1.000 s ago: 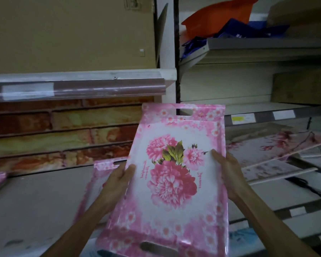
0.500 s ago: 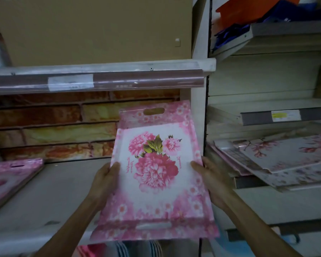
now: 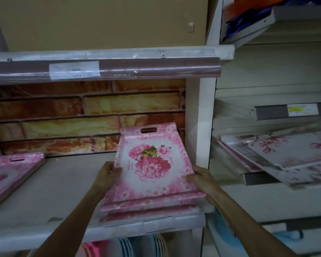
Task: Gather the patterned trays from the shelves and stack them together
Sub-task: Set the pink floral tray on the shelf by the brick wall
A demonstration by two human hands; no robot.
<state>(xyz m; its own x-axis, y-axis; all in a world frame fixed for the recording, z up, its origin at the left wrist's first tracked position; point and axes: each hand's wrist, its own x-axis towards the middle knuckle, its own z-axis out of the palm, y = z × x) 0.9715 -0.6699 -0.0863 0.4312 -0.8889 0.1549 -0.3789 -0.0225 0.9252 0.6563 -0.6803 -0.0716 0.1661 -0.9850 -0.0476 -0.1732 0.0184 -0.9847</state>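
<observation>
At the centre of the frame we see a pink floral tray (image 3: 150,164), printed with large pink peonies and a cut-out handle slot at its far end, held by both hands. The left hand (image 3: 107,175) grips its left edge, fingers curled round the rim; the right hand (image 3: 200,179) grips the right edge the same way, thumb on top. The tray tilts with its far end raised, and its near end lies over at least one more pink tray (image 3: 148,213) of the same pattern resting at the front of the grey shelf (image 3: 50,191). How many trays lie beneath, we cannot tell.

At the left edge of the frame, on the same shelf, lies a second stack of pink trays (image 3: 11,171), well apart from the held one. Behind the shelf runs a brick-patterned backing (image 3: 85,115), and above it a shelf edge with a label strip (image 3: 74,70).

At the right of the frame, in the neighbouring bay, we see pale trays with a pink blossom-branch pattern (image 3: 285,151) lying tilted and overlapping on their own shelf. Below the front lip at the bottom centre, blue and pink rims of stacked items (image 3: 137,245) show, too blurred to name.
</observation>
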